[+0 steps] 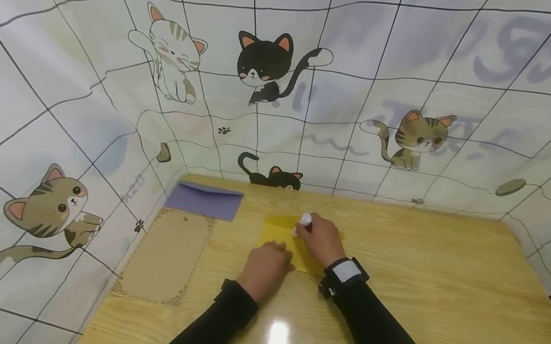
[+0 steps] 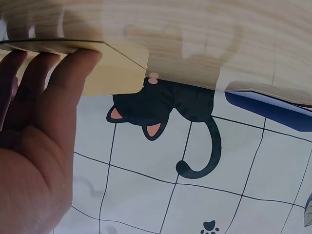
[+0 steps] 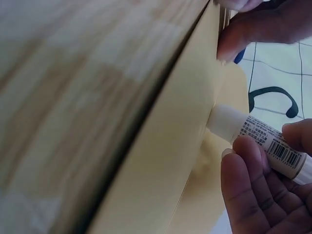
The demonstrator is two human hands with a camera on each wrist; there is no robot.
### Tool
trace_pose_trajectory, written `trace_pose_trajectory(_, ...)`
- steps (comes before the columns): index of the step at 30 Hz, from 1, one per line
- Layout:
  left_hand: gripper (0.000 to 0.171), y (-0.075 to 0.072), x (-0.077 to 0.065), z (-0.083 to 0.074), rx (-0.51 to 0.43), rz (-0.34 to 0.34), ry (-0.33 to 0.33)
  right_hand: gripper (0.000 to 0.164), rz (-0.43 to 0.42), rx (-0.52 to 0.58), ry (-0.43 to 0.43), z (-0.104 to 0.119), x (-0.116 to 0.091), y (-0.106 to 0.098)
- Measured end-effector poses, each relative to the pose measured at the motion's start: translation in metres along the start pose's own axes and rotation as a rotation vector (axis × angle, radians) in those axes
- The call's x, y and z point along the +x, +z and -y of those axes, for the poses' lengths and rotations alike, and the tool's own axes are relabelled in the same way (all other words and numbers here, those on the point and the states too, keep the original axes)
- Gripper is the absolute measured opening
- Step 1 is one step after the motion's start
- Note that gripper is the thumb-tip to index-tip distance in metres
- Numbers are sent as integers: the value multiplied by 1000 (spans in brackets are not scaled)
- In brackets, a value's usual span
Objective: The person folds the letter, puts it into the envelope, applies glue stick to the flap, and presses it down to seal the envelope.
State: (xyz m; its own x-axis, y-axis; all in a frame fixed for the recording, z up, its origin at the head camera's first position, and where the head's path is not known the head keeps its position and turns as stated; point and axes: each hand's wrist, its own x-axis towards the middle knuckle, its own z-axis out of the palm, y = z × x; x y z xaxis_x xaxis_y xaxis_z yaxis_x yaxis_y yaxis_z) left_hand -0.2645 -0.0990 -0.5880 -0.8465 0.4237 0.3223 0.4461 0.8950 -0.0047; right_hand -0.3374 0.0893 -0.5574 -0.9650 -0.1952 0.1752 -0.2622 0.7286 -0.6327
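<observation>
A yellow envelope lies on the wooden table with its flap raised in the right wrist view. My right hand pinches a white glue stick between thumb and fingers. In the right wrist view the glue stick, with a printed label and barcode, touches the envelope near the flap's fold. My left hand rests on the near left part of the envelope; in the left wrist view its extended fingers press on the paper. The far corner of the envelope is partly hidden by my right hand.
A purple envelope lies at the table's back left. In front of it is a tan sheet with an ornate border. A cat-print cloth stands behind and along both sides of the table.
</observation>
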Motion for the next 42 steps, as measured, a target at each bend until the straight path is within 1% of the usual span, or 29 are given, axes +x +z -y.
trace_pose_trajectory(2,27,-2,0,2,1,-21,-3,38,-3,-15,6,-2,-1,-4)
trace_pose_trajectory(3,27,-3,1,4,5,-29,-4,35,6,-34,33,6,-3,-11)
trace_pose_trajectory(4,27,-5,2,5,9,-34,-7,35,3,-38,37,5,-4,-14)
trace_pose_trajectory(7,27,-12,6,10,38,-19,-18,36,-19,-46,48,2,-3,-25)
trace_pose_trajectory(10,26,-19,10,13,59,-4,-22,33,-56,-18,66,2,-2,-32)
trace_pose_trajectory(13,26,-23,14,13,50,-5,-24,33,-67,7,55,4,2,-32)
trace_pose_trajectory(17,25,-23,16,11,24,0,-18,36,-2,7,9,12,4,-24)
trace_pose_trajectory(20,24,-22,16,9,19,3,-10,36,25,-7,5,17,3,-21)
trace_pose_trajectory(23,24,-23,15,9,31,-3,-16,35,13,-26,27,19,0,-23)
trace_pose_trajectory(27,25,-26,12,11,49,-10,-33,35,-7,-55,48,15,-2,-29)
trace_pose_trajectory(31,25,-22,9,13,46,-5,-37,32,-19,-54,55,11,-5,-32)
trace_pose_trajectory(33,25,-17,7,12,43,-4,-33,32,-14,-30,39,9,-6,-29)
trace_pose_trajectory(34,25,-14,7,12,41,-1,-30,36,-15,-1,5,-3,-3,-21)
trace_pose_trajectory(35,25,-11,6,11,37,1,-26,36,-7,13,-7,-3,-4,-18)
trace_pose_trajectory(36,25,-8,5,9,32,5,-21,39,-8,27,-36,-11,-1,-9)
trace_pose_trajectory(39,23,-3,2,4,13,9,-15,40,31,55,-41,-9,0,3)
trace_pose_trajectory(40,23,-3,2,2,7,11,-18,40,48,62,-28,-7,0,5)
trace_pose_trajectory(41,23,-3,1,0,4,12,-21,40,45,53,-19,-3,-1,7)
trace_pose_trajectory(42,23,-4,0,-1,4,12,-25,43,35,62,-28,-10,1,13)
